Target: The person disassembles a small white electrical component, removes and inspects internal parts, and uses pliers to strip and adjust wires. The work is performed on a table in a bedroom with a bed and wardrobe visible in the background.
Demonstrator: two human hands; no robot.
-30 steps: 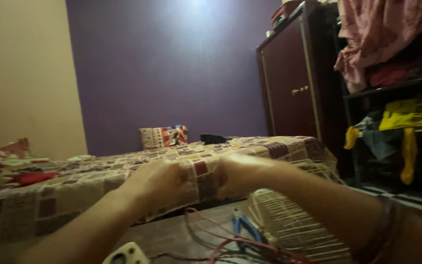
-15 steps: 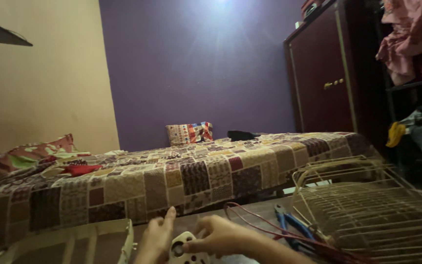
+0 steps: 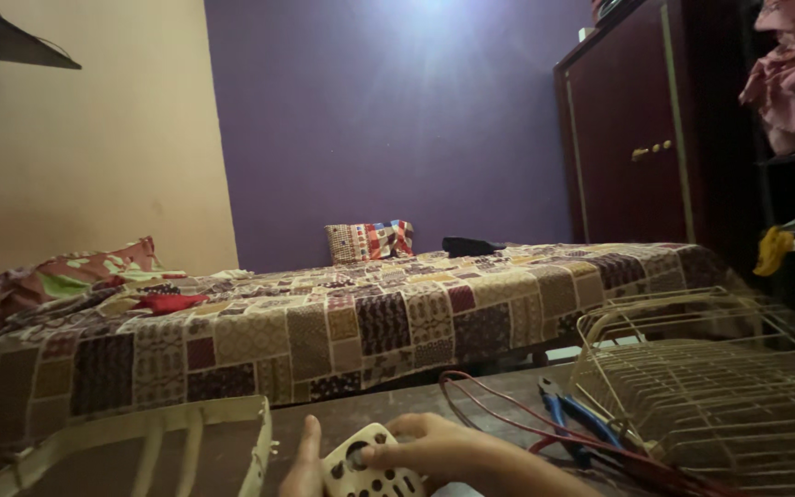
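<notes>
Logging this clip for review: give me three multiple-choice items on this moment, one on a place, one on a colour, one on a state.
1. Where does the wire fan guard lie?
A. on the bed
B. on the floor, right of the hands
C. on top of the wardrobe

2. What colour are the handles of the pliers?
A. blue
B. yellow
C. white

3. What is the right hand doing?
A. hanging free in the air
B. gripping the pliers
C. resting its fingers on the cream perforated plastic part

Answers:
1 B, the guard sits low at the right, beside the red wires.
2 A, the blue handles show next to the guard.
3 C, its fingers lie on the part's face, with the left hand at the part's other side.
</notes>
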